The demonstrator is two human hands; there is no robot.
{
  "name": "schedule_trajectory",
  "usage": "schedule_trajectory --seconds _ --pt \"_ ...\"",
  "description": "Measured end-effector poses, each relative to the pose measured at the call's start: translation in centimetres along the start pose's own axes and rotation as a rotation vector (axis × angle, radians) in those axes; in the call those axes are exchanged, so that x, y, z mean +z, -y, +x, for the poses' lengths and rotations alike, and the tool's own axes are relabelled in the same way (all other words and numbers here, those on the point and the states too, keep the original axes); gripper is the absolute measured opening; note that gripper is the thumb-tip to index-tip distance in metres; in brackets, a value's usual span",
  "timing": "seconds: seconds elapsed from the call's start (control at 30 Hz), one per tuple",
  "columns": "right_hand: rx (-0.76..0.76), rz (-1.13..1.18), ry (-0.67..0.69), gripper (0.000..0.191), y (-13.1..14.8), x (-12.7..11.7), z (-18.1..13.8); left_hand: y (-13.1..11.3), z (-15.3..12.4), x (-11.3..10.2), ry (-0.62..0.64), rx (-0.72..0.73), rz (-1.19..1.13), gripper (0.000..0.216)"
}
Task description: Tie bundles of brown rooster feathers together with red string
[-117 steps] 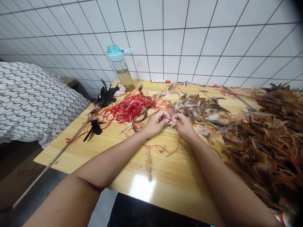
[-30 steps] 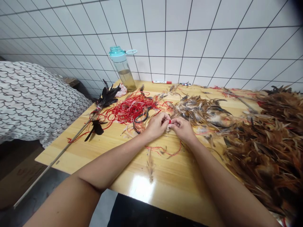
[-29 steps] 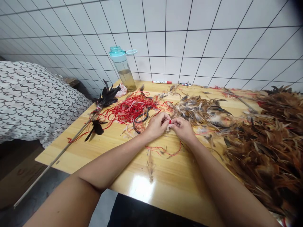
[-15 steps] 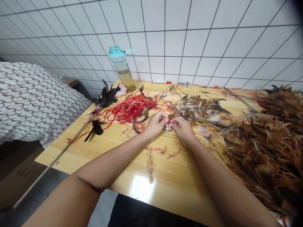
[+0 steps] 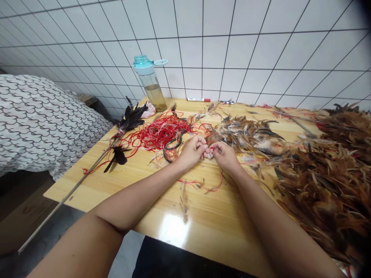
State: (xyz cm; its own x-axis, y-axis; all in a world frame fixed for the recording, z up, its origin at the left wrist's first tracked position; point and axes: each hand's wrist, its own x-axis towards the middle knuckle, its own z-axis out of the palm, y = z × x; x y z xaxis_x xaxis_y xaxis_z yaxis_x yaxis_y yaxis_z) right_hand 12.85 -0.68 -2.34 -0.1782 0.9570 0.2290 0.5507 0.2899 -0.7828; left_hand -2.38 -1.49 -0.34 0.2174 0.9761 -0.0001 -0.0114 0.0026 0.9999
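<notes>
Above the middle of the table, my left hand (image 5: 193, 151) and my right hand (image 5: 225, 156) meet with fingertips pinched, almost touching. A bit of red string (image 5: 212, 148) shows at the right fingertips. Pale quill ends of a feather bundle (image 5: 210, 156) poke out between the hands; the left fingers close on them, though the exact grip is partly hidden. Brown and dark feathers (image 5: 246, 135) spread just behind my right hand. Left of my left hand are black-handled scissors (image 5: 168, 153), partly under a tangled heap of red string (image 5: 162, 133).
A water bottle (image 5: 153, 87) stands at the back by the tiled wall, near a red and white marker (image 5: 198, 100). Black feathers (image 5: 130, 119) are tied to a long stick (image 5: 78, 185) overhanging the left edge. A big brown feather pile (image 5: 324, 189) covers the right side.
The fingertips have drawn slightly apart, and my right hand has shifted a little. Less red string shows between them. The other things stay where they were.
</notes>
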Motion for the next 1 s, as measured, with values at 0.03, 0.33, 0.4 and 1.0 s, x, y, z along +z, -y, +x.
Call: schedule_trajectory --seconds 0.03,0.33,0.4,1.0 --pt "-0.005 0.046 -0.002 0.012 -0.2 0.0 0.0 0.1 0.0 0.0 -0.014 -0.003 0.000 0.014" --pt "-0.043 0.196 0.028 0.008 -0.2 0.1 0.1 0.2 -0.1 0.0 0.021 0.009 0.111 0.009" --pt "-0.060 0.132 0.005 0.006 0.1 0.0 0.0 0.3 -0.1 -0.1 0.045 0.039 0.178 0.007" --pt "0.031 0.138 -0.156 0.013 -0.1 -0.5 0.2 -0.2 0.2 -1.1 0.178 -0.019 0.170 0.009"
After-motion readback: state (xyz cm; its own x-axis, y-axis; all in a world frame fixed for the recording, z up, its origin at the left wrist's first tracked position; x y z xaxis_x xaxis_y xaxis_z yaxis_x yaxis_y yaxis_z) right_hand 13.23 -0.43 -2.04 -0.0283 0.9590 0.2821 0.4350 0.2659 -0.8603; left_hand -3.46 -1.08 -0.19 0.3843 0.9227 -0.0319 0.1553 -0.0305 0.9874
